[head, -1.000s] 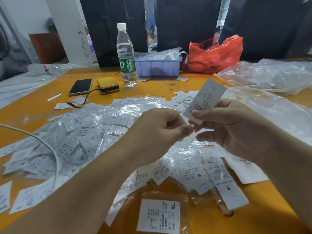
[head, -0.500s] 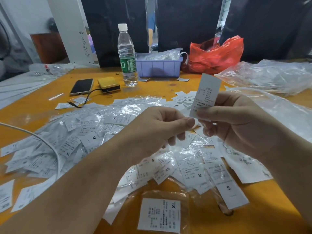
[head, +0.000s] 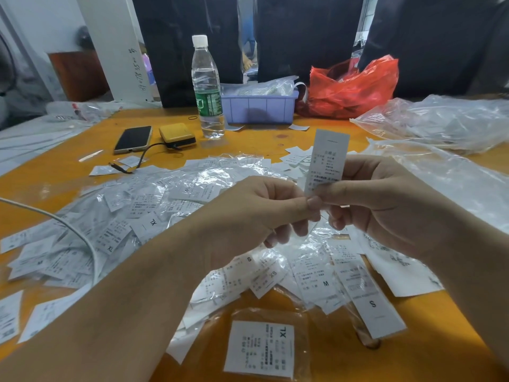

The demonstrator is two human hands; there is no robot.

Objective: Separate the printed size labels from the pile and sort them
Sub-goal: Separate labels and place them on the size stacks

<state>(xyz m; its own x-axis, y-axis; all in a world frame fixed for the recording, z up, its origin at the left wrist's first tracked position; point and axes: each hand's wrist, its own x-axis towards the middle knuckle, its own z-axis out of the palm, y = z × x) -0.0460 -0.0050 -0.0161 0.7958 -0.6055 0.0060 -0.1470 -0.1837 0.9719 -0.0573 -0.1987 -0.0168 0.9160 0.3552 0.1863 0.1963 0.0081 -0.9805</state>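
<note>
A wide pile of white printed size labels [head: 154, 216], many in clear sleeves, covers the orange table [head: 275, 139]. Above the pile's right part my right hand [head: 385, 205] pinches the lower end of one white label [head: 327, 158], which stands nearly upright. My left hand [head: 256, 216] has curled fingers, and its thumb and forefinger meet the right thumb at the label's bottom edge. Near the front edge lie an XL label in a sleeve [head: 261, 348] and a long S label [head: 371, 304]. A few loose labels [head: 294, 158] lie behind the held one.
At the back stand a water bottle [head: 206, 89], a purple tray [head: 259, 108] and a red plastic bag [head: 352, 89]. A phone [head: 133, 139] and a yellow power bank [head: 177, 135] lie left of the bottle. Clear plastic bags [head: 440, 119] spread at the right. A white cable [head: 68, 227] crosses the pile's left.
The held label has swung from tilted to nearly upright. My left hand's fingertips have closed in on the label's lower edge beside the right thumb.
</note>
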